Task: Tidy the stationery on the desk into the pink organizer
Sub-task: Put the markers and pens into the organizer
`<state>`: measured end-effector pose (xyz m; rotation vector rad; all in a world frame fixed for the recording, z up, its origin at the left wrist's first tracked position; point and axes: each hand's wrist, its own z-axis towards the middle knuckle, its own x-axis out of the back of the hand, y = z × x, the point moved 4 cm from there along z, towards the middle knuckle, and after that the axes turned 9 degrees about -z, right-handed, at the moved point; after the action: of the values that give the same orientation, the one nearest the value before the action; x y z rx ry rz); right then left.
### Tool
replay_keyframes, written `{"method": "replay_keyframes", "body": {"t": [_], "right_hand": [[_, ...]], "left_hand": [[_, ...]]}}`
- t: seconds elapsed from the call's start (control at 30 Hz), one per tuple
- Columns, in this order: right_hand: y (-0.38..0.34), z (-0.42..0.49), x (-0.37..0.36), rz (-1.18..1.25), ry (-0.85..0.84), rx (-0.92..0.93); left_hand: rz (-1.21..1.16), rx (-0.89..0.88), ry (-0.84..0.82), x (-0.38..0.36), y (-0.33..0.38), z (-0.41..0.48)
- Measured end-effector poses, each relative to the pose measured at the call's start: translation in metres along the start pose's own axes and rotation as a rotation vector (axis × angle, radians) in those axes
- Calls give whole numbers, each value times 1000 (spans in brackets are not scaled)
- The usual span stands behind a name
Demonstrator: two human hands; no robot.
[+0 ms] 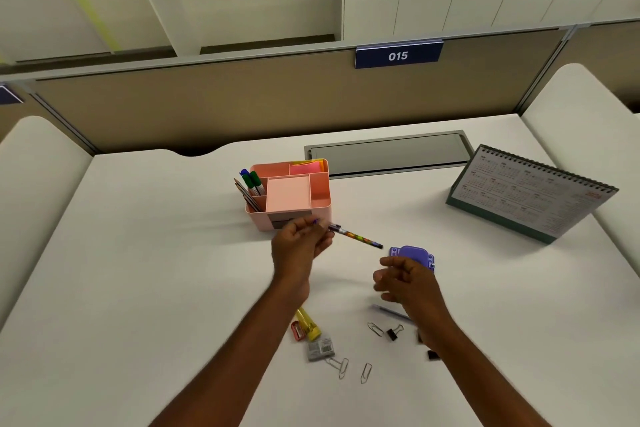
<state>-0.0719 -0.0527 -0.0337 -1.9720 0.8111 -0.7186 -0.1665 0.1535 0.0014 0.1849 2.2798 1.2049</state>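
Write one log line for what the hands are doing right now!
left hand: holds pen | right hand: open, empty, by purple stapler | pink organizer: markers in | desk: clips loose

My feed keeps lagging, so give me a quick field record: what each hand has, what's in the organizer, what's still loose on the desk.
left hand: holding a patterned pen by one end, just in front of the pink organizer
right hand: open, empty, hovering beside the purple stapler-like item
organizer contents: green markers and pencils in the left slots, sticky notes at the back
still loose: yellow highlighter, red sharpener, grey eraser, paper clips, binder clip, a pen partly under the right forearm
other: desk calendar at right
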Motion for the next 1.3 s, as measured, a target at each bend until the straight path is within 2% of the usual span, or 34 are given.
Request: {"method": "replay_keyframes", "body": {"t": [0.1, 0.17, 0.3, 0.4, 0.6, 1.0, 1.3], "right_hand": [[17, 0, 10, -666, 60, 136], [26, -5, 13, -1016, 36, 209], [43, -12, 12, -1279, -19, 325], [53, -12, 12, -1347, 5, 375], [60, -12, 10, -1462, 70, 457], [64, -8, 13, -1421, 65, 475], [70, -2, 14, -1418, 44, 440]], "left_hand": [[90, -181, -19, -12, 36, 17], [186, -323, 5, -18, 61, 32], [383, -569, 23, -28, 97, 59], [565, -682, 56, -34, 108, 79], [775, -767, 34, -47, 101, 96], [1012, -701, 33, -54, 73, 119], [1070, -682, 60, -53, 67, 130]]}}
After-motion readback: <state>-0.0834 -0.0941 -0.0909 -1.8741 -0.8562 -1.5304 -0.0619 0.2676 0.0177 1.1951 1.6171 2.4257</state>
